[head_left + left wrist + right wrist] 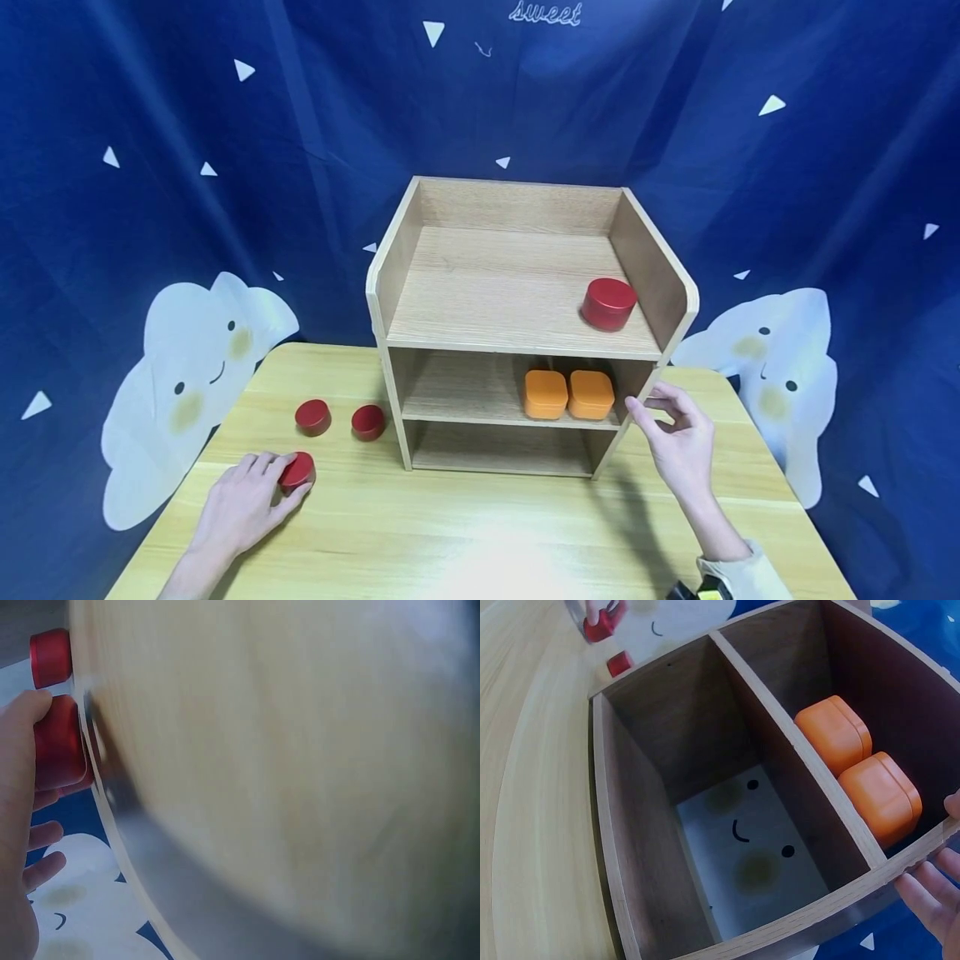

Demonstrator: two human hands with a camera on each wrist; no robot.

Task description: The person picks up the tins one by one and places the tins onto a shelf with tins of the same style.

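At the table's left, my left hand grips a round red tin, thumb on the near side and fingers at the far side. The left wrist view shows this tin beside the thumb, partly covered by the hand. Two more red tins stand just beyond it on the table. My right hand is at the right side panel of a wooden shelf. In the right wrist view its thumb lies inside the panel's front edge and its fingers outside.
Another red tin stands on the shelf's top, at the right. Two orange square boxes sit side by side at the right of the middle compartment. A blue curtain with clouds hangs behind the wooden table.
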